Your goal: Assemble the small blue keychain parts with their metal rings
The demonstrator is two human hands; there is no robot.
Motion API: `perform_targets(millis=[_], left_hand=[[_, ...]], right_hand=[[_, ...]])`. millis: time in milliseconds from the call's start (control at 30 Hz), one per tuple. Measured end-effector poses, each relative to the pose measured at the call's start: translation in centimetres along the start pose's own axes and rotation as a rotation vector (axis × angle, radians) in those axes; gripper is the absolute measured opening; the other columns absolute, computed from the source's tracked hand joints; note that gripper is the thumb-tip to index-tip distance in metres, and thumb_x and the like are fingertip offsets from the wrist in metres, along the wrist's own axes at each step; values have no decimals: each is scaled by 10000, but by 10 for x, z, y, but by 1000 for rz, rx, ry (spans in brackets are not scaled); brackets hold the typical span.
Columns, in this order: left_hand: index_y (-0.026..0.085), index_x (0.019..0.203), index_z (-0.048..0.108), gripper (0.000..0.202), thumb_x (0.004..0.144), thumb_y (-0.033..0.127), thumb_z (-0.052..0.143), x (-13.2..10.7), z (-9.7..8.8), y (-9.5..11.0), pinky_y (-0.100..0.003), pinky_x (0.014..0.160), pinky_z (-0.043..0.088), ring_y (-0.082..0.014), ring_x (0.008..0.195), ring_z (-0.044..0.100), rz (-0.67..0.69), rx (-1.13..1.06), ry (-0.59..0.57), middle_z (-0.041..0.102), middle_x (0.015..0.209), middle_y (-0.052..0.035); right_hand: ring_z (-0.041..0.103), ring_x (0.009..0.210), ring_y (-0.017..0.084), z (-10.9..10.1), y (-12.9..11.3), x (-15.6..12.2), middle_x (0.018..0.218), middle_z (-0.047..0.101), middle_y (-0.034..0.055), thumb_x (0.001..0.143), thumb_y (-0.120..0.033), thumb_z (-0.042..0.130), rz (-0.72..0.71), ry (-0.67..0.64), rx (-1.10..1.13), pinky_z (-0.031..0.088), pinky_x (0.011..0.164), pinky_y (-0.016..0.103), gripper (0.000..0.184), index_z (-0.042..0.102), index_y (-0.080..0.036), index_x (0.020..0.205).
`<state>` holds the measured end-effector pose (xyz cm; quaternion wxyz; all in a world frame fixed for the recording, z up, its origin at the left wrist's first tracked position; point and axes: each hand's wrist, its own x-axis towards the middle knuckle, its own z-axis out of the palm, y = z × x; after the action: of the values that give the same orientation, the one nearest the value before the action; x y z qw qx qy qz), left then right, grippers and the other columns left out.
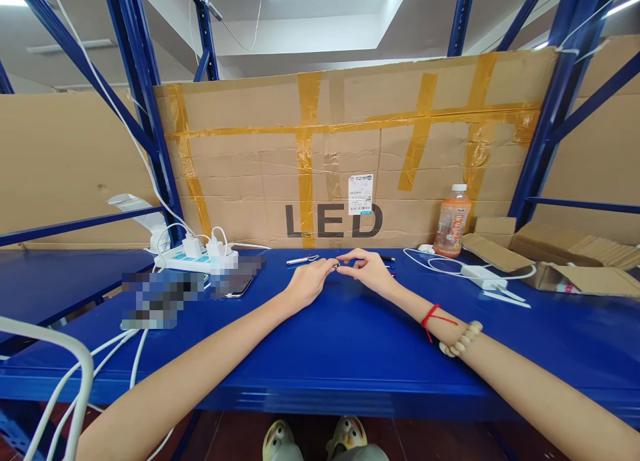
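Note:
My left hand (311, 282) and my right hand (371, 271) meet over the far middle of the blue shelf. A tiny dark, shiny piece (337, 266) shows between their fingertips, too small to name. My left fingers are pressed together at it, largely hidden by the back of the hand. The right thumb and forefinger come in from the other side in a pinch. Just behind my left hand lies a slim silver pen-like thing (300, 260). A dark pen (387, 258) is partly hidden behind my right hand.
On the left stand a white power strip (175, 259) with plugs and a phone (243, 286), partly blurred out. Rightward are an orange drink bottle (452, 222), a white cable with a box (483, 276) and an opened carton (555, 277). A taped cardboard wall (240, 174) closes the back.

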<state>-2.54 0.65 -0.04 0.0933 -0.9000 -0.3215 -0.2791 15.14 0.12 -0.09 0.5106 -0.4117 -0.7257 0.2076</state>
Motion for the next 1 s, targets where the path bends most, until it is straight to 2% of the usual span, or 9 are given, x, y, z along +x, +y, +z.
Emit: perform_targets(millis=[167,400,667,1000], left_hand=[[202,1056,468,299,912,270,215,0,1,0,-275,803,433,-147,946,545,5,-14,12,585,1008,-36],[216,1076,464,296,911,273,224,0,4,-5,-266,796,433,-142,939,543,21,-42,18,587,977,-26],[221,1080,456,291,912,271,223,0,4,-5,-264,785,426,-142,919,541,9,-71,28,578,981,-23],[197,967,439,223,908,298,248,1,-1,0,-269,756,425,-153,883,555,-64,-154,0,578,944,-32]], right_hand=[[401,414,33,0,2,1,803,585,54,555,-456,691,-24,43,-4,349,388,206,378,680,-156,785],[448,412,52,1,2,0,762,566,45,541,-520,678,-24,12,66,388,390,222,423,674,-152,749],[453,416,57,0,1,-1,744,565,44,573,-517,666,-82,76,-37,363,405,228,379,661,-154,681],[419,410,41,0,-4,-1,835,556,53,611,-520,633,-83,48,-19,362,406,228,382,688,-184,783]])
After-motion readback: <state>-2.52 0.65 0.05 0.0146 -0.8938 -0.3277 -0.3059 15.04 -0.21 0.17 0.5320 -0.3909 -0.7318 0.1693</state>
